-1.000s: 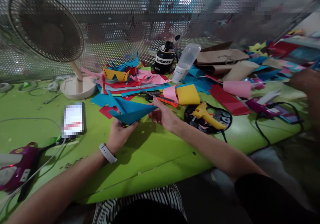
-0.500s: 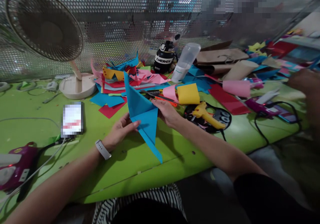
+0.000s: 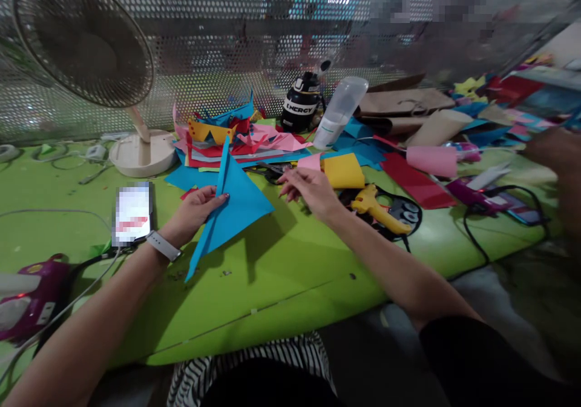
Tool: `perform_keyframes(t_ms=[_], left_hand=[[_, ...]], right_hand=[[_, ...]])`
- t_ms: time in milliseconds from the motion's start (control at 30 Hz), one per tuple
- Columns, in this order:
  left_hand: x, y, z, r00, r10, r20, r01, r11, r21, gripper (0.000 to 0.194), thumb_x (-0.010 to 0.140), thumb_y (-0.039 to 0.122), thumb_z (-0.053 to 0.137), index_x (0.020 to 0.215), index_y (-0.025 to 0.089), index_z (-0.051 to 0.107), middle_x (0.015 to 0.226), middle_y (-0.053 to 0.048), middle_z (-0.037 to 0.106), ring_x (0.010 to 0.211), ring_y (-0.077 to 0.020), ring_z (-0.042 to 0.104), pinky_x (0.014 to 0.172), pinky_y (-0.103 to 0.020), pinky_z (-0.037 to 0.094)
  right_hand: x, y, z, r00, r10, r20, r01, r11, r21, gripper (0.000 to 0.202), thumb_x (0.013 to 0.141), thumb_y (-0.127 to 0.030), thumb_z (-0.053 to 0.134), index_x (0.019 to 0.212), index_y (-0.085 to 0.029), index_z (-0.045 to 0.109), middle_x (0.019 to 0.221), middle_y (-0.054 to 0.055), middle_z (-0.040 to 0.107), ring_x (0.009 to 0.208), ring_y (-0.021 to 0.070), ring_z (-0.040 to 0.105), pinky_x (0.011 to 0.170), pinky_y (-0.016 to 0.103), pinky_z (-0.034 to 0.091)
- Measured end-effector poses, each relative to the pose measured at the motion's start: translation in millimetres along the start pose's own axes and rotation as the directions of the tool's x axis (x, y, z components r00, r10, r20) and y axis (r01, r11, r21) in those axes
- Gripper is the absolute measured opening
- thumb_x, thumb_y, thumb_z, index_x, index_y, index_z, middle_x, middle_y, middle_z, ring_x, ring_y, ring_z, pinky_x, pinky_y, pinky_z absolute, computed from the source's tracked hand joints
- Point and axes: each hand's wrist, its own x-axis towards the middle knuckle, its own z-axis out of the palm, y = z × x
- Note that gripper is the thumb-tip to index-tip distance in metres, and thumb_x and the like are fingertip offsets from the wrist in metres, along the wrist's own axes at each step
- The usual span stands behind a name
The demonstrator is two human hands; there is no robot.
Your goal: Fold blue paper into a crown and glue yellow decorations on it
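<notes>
A folded blue paper [image 3: 240, 204] is pinched along its long edge by my left hand [image 3: 197, 210], which wears a pale watch band. The sheet is raised over the green table [image 3: 281, 280] and casts a shadow. My right hand [image 3: 308, 192] hovers to the right of the paper, apart from it, with its fingers loosely spread and nothing visible in them. Close behind that hand are dark scissors [image 3: 267, 171] and a curled yellow paper [image 3: 344, 171]. A yellow glue gun [image 3: 379, 209] rests on a black mat to its right.
At the left stand a fan [image 3: 143, 152], a phone [image 3: 132, 213] and a purple power strip [image 3: 34, 295] with cables. Coloured paper scraps, a black bottle [image 3: 299, 107] and a clear bottle [image 3: 340, 113] line the back. A person's blurred arm [image 3: 556, 171] is at the right edge.
My right hand has let go of the blue paper and is now apart from it. My left hand has moved left and up with the paper, which has turned and closed into a flatter triangle.
</notes>
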Motion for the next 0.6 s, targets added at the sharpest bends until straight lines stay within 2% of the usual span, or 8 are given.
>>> perform_keyframes(t_ms=[67,100,167,233,300,433,533,600], left_hand=[[3,5,-9.3,1.000,0.003,-0.023,-0.003,1.000,0.019,0.032,0.062,0.036,0.088,0.079,0.020,0.065,0.070,0.001,0.070,0.055,-0.0115,0.061,0.048,-0.020,0.049],[4,7,-13.1,0.999,0.009,-0.036,-0.008,1.000,0.021,0.032,0.062,0.035,0.088,0.080,0.020,0.066,0.071,0.001,0.070,0.056,-0.0115,0.062,0.048,-0.020,0.049],[6,9,-18.9,0.998,0.009,-0.054,-0.008,1.000,0.017,0.033,0.063,0.033,0.087,0.085,0.021,0.067,0.073,0.000,0.071,0.058,-0.0123,0.064,0.052,-0.021,0.051],[7,11,-22.9,0.997,0.001,-0.075,-0.001,1.000,0.013,0.035,0.063,0.034,0.087,0.089,0.022,0.068,0.074,0.000,0.072,0.059,-0.0138,0.065,0.054,-0.023,0.052],[8,13,-25.9,0.995,-0.008,-0.103,0.011,1.000,0.021,0.037,0.062,0.035,0.088,0.091,0.022,0.068,0.075,-0.002,0.072,0.059,-0.0155,0.065,0.053,-0.025,0.053],[10,15,-30.5,0.990,-0.011,-0.141,0.016,0.999,0.038,0.041,0.058,0.038,0.089,0.090,0.021,0.069,0.072,-0.002,0.072,0.057,-0.0148,0.064,0.050,-0.023,0.051],[12,10,-32.6,0.995,0.005,-0.099,0.000,0.999,0.050,0.041,0.055,0.041,0.090,0.083,0.019,0.069,0.070,-0.002,0.071,0.056,-0.0118,0.062,0.049,-0.019,0.048],[13,6,-33.6,0.997,0.022,-0.072,-0.018,0.998,0.059,0.041,0.052,0.041,0.091,0.080,0.019,0.069,0.069,-0.001,0.071,0.055,-0.0111,0.061,0.049,-0.018,0.047]], right_hand=[[7,-4,-18,0.992,-0.092,-0.086,0.073,0.976,-0.206,0.041,0.079,-0.062,0.063,0.077,-0.021,0.066,0.069,0.004,0.068,0.053,0.0148,0.056,0.053,0.029,0.041],[10,-5,-27,0.987,-0.132,-0.092,0.091,0.929,-0.359,0.035,0.080,-0.055,0.064,0.075,-0.021,0.066,0.069,0.004,0.068,0.056,0.0157,0.058,0.056,0.029,0.042],[13,-6,-41,0.989,-0.141,-0.043,0.078,0.749,-0.658,0.023,0.080,-0.043,0.065,0.072,-0.021,0.066,0.069,0.004,0.068,0.063,0.0185,0.060,0.060,0.030,0.041],[13,-4,-47,0.994,-0.105,-0.002,0.058,0.572,-0.818,0.016,0.081,-0.034,0.063,0.074,-0.021,0.069,0.072,0.005,0.070,0.069,0.0210,0.062,0.061,0.030,0.040],[13,-1,-45,0.994,-0.107,0.002,0.056,0.510,-0.859,0.014,0.083,-0.030,0.061,0.083,-0.021,0.071,0.080,0.006,0.072,0.074,0.0223,0.064,0.063,0.031,0.041],[19,9,-24,0.984,-0.153,0.091,0.155,0.484,-0.861,0.021,0.088,-0.021,0.054,0.102,-0.019,0.069,0.105,0.009,0.072,0.093,0.0230,0.066,0.075,0.031,0.045],[28,11,-8,0.978,-0.111,0.174,0.205,0.404,-0.892,0.026,0.089,-0.017,0.050,0.108,-0.019,0.068,0.116,0.010,0.069,0.105,0.0246,0.063,0.076,0.031,0.045],[36,8,-1,0.977,-0.042,0.207,0.209,0.333,-0.919,0.024,0.089,-0.023,0.054,0.108,-0.019,0.068,0.116,0.012,0.068,0.103,0.0270,0.064,0.072,0.032,0.044]])
